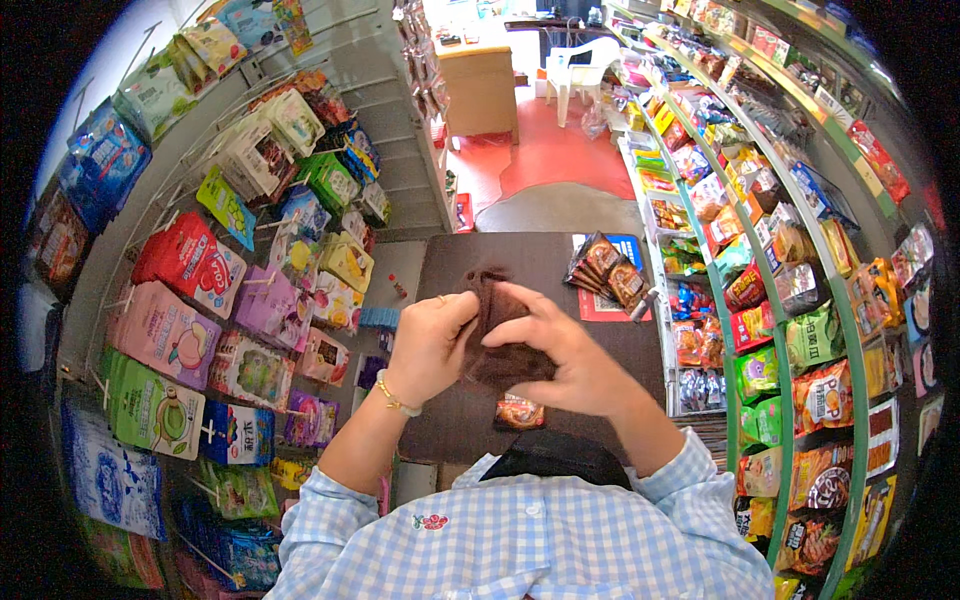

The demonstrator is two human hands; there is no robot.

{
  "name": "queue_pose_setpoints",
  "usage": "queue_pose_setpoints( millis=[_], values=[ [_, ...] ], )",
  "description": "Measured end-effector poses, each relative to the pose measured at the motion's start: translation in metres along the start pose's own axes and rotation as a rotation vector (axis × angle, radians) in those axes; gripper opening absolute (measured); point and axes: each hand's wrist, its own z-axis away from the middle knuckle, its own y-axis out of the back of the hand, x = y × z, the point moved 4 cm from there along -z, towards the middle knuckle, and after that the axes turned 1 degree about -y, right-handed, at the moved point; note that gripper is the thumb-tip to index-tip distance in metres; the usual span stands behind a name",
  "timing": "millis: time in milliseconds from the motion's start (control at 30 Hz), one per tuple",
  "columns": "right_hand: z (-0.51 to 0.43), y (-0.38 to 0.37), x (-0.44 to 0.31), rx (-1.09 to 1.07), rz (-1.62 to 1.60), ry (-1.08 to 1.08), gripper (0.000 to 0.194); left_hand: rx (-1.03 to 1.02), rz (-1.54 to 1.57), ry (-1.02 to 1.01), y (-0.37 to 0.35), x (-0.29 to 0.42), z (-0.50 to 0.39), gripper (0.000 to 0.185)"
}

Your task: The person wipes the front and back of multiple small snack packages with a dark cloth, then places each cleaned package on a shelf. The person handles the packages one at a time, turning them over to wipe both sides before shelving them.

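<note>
A dark brown pouch of thin, soft material (491,352) is between my hands above the dark brown table (450,427); motion blurs its outline. My left hand (435,334) pinches its left upper edge between thumb and curled fingers. Around its right side, my right hand (562,352) curves with fingers spread, the fingertips against the brown material. What is inside the pouch cannot be seen. Just below it, one small snack packet (520,412) lies on the table. Several similar packets (609,270) are piled at the table's far right, over a blue and a red printed sheet (611,306).
Hanging candy bags (191,262) crowd the rack on my left. To the right, tiered shelves (776,330) carry many packaged snacks beside the table's edge. Beyond the table are a wooden counter (480,90) and a white plastic chair (581,71) on red flooring.
</note>
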Motion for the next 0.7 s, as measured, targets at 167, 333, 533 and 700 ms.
queue_pose_setpoints(
  millis=[167,333,533,700],
  values=[
    [0.010,-0.018,0.004,0.096,0.060,0.059,0.056,0.052,0.069,0.016,0.002,0.008,0.004,0.013],
    [0.016,-0.021,0.008,0.146,0.036,0.084,0.055,-0.016,0.025,0.053,0.006,0.008,0.009,0.010],
    [0.047,-0.015,0.044,0.082,-0.197,-0.161,0.058,0.039,0.111,0.235,0.031,0.014,0.013,0.008],
    [0.029,-0.013,0.014,0.084,-0.198,0.035,0.061,-0.135,0.049,0.010,0.017,0.027,0.001,0.009]
  ],
)
